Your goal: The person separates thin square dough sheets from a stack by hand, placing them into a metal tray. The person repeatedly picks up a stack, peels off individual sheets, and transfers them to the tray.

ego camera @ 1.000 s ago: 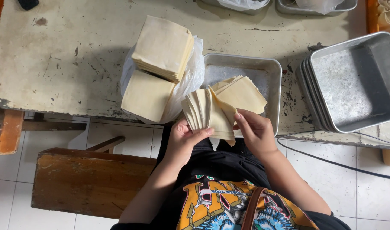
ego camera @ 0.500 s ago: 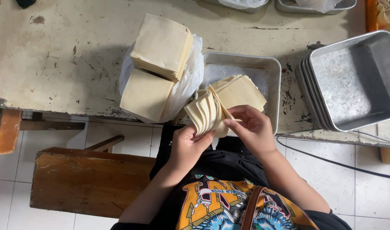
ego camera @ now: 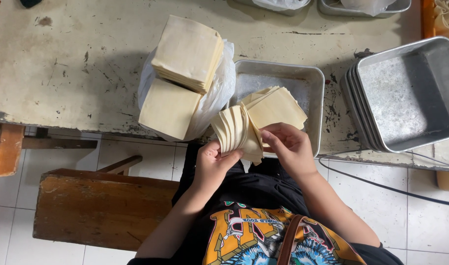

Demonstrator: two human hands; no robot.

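Note:
Both hands hold one fanned bundle of thin pale yellow dough sheets (ego camera: pixel 239 128) at the table's front edge. My left hand (ego camera: pixel 212 164) grips the bundle's lower left, thumb on the fanned edges. My right hand (ego camera: pixel 288 145) pinches the flat sheets (ego camera: pixel 278 108) on the right, which spread over a shallow metal tray (ego camera: pixel 312 78). Two square stacks of the same sheets lie left of it on a white plastic bag (ego camera: pixel 219 93): a tilted upper stack (ego camera: pixel 187 51) and a lower stack (ego camera: pixel 168 109).
Nested metal trays (ego camera: pixel 406 93) stand at the right of the worn pale table (ego camera: pixel 62 64). More trays with plastic bags sit along the far edge. A wooden bench (ego camera: pixel 101 208) is below left on white floor tiles. A black cable (ego camera: pixel 381 184) runs at right.
The bundle has shifted slightly left and fanned wider. My right hand has slid in over the flat sheets, and my left thumb now presses the fanned edges.

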